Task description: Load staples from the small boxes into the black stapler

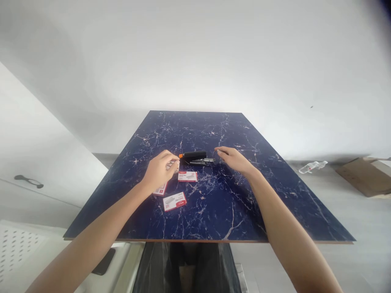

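A black stapler (195, 156) with an orange tip at its left end lies opened on the blue marbled table (214, 130), its metal part showing along the near side. Left of it, my left hand (161, 169) is closed in a pinch; what it holds is too small to name. My right hand (233, 158) hovers just right of the stapler, thumb and fingers pressed together, contents not visible. Between my arms lie a red and white staple box (187, 176), a second box (174, 201) nearer me, and another box (160, 190) partly under my left hand.
On the floor to the right are a clear plastic item (312, 167) and a cardboard box (365, 177). A dark phone-like object (104, 261) rests on a pale surface below the table's left front edge. A white wall stands behind the table.
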Tool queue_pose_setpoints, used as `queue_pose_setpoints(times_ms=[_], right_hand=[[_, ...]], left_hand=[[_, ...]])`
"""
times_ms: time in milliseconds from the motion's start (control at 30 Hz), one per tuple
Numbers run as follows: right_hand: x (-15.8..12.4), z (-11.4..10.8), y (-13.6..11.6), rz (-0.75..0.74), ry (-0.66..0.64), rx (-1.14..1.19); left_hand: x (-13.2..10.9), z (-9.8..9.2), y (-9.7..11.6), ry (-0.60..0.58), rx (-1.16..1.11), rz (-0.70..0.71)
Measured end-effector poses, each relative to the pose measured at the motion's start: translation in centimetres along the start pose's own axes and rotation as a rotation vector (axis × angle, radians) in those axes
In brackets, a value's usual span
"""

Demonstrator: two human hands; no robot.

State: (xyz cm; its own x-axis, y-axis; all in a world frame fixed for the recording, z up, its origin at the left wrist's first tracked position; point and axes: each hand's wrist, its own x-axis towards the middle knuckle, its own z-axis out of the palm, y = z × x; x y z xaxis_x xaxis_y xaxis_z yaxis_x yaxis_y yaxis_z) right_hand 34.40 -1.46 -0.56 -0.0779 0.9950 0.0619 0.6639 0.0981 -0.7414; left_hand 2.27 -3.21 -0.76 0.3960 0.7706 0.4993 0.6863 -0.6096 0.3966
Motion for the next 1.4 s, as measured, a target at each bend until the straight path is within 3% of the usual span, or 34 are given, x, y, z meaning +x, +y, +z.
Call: queue_pose_setpoints(times_ms=[167,467,933,1200,1400], right_hand=[[-0.3,0.8,0.5,-0.100,0.115,-0.005],[0.1,2.9,0.8,-0.290,0.031,-0.115],[-0.2,3.2,0.2,-0.122,-0.007,-0.146],[-2.2,0.3,-2.3,0.052,0.034,-0.242],[-3.3,2.4,-4.1,-0.027,0.001,-0.217]], left_hand=[[0.1,0.5,-0.9,0.052,-0.023,-0.042],[0.1,0.7,-0.9,0.045,0.007,-0.032],[-0.1,0.6,-0.6,-0.052,0.023,-0.026],[0.4,0.5,-1.5,-0.084,0.011,-0.070],[0.9,0.9,-1.7,-0.175,-0.056,-0.128]])
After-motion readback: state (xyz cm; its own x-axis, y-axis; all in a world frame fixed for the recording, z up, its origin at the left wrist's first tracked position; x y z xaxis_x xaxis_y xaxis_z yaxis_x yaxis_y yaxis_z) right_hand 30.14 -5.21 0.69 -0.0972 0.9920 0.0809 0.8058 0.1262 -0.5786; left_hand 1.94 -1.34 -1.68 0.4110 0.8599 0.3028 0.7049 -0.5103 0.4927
